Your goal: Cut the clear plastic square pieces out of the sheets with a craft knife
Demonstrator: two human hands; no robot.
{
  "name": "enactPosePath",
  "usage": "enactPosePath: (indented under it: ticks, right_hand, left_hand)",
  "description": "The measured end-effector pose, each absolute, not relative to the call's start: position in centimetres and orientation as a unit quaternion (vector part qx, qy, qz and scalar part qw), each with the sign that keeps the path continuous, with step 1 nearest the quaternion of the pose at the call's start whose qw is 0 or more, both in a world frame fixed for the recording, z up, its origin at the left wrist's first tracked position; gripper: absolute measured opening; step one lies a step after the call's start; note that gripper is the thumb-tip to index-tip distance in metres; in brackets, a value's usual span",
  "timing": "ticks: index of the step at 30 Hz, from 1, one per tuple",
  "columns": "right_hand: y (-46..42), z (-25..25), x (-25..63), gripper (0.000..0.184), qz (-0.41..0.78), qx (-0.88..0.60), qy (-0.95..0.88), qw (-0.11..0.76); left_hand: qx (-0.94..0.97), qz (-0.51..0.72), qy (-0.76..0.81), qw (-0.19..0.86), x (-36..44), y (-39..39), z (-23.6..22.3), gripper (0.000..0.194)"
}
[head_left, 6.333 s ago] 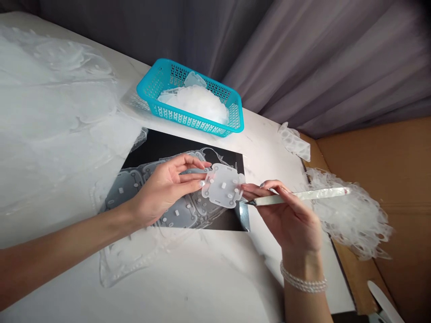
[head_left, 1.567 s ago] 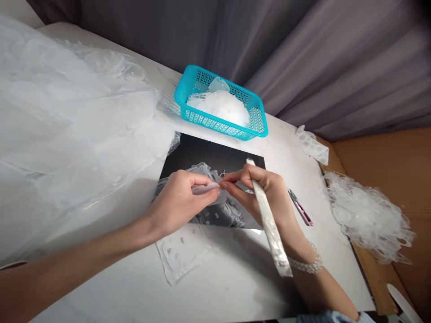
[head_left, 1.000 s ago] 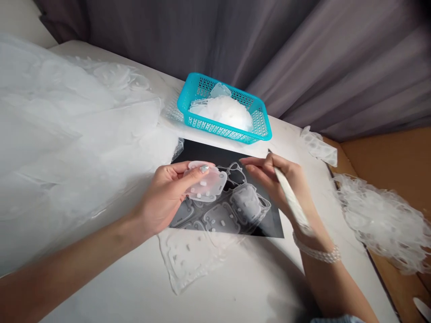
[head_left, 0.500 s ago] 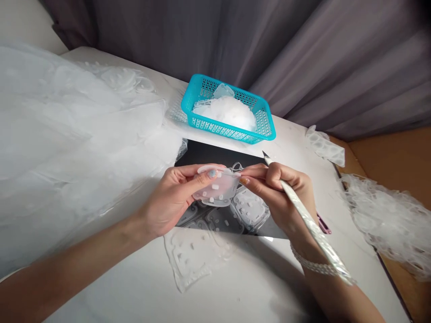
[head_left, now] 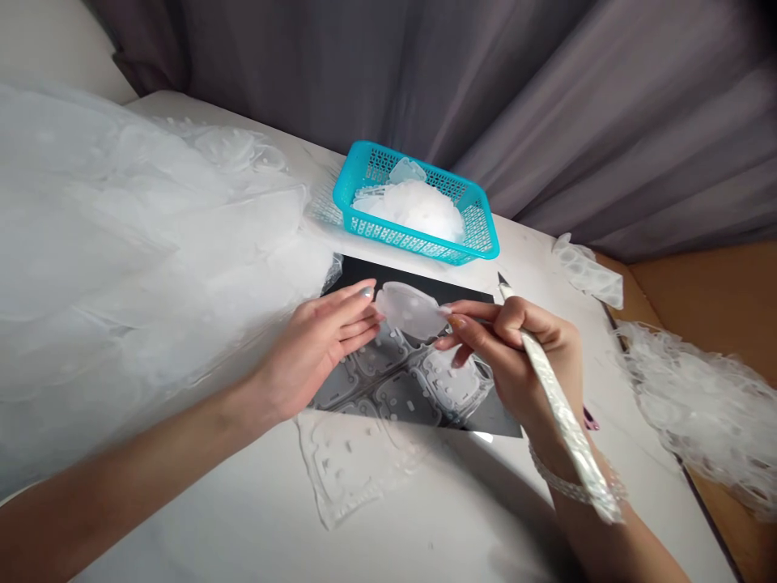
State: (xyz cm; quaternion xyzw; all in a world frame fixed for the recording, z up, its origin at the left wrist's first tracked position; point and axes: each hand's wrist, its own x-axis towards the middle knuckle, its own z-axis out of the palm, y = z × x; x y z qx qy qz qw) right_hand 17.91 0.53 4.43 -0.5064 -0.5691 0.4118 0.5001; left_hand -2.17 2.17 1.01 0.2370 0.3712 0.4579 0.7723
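Note:
My right hand [head_left: 534, 364] pinches the right end of a frosted, translucent plastic piece [head_left: 413, 312]. Tucked in the same hand is a craft knife [head_left: 562, 409] with a pearly white handle, its dark blade pointing up and away. My left hand [head_left: 316, 344] has its fingers stretched out at the piece's left edge; whether a fingertip touches it, I cannot tell. Below both hands, clear moulded sheets [head_left: 355, 461] with small raised bumps lie partly on a black mat [head_left: 473, 413]. A whiter moulded piece [head_left: 452, 376] sits on the mat under my right fingers.
Behind the mat stands a blue mesh basket [head_left: 416, 240] with frosted pieces inside. A large heap of translucent sheets [head_left: 139, 267] fills the left. At the right are a folded clear sheet [head_left: 588, 274] and a pile of thin offcuts [head_left: 698, 413] beside brown cardboard [head_left: 716, 279].
My left fingers have let go of the frosted piece and straightened. The piece has turned flatter in my right hand, which has moved slightly right with the knife.

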Motion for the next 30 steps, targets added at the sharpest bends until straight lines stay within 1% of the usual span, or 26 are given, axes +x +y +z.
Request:
enactPosePath:
  ticks: [3,5,7,8,12,15,18,21,26,30]
  right_hand:
    - [0.4,4.5,17.9,0.048,0.396,-0.503,-0.601,0.478]
    - [0.4,4.6,18.0,0.048,0.388,-0.501,-0.635,0.442]
    - [0.4,4.6,18.1,0.047,0.382,-0.5,-0.659,0.412]
    - [0.5,4.6,18.2,0.046,0.381,-0.501,-0.662,0.407]
    - [0.9,4.2,18.4,0.042,0.423,-0.498,-0.623,0.43]
    - [1.4,3.7,18.6,0.039,0.477,-0.477,-0.572,0.466]
    - [1.8,3.2,18.7,0.038,0.497,-0.469,-0.544,0.487]
    - [2.0,3.0,18.7,0.041,0.499,-0.483,-0.539,0.476]
    - [2.1,2.9,18.6,0.047,0.516,-0.505,-0.531,0.443]
    - [2.0,2.8,18.5,0.051,0.514,-0.511,-0.532,0.438]
  left_hand:
    - [0.211,0.415,0.355,0.811,-2.5,2.4,1.0,0.043]
    - [0.242,0.388,0.325,0.828,-2.6,2.5,1.2,0.039]
    - [0.283,0.38,0.317,0.821,-2.7,2.5,1.4,0.034]
    - [0.297,0.382,0.325,0.813,-2.7,2.5,1.5,0.034]
    - [0.31,0.394,0.359,0.787,-2.8,2.6,1.7,0.036]
    - [0.324,0.398,0.358,0.78,-2.8,2.6,1.6,0.035]
    - [0.335,0.4,0.346,0.78,-2.8,2.5,1.4,0.034]
    - [0.346,0.392,0.33,0.786,-2.9,2.5,1.1,0.033]
    - [0.36,0.376,0.324,0.79,-2.9,2.5,0.9,0.039]
    - [0.377,0.359,0.336,0.785,-3.0,2.4,1.1,0.04]
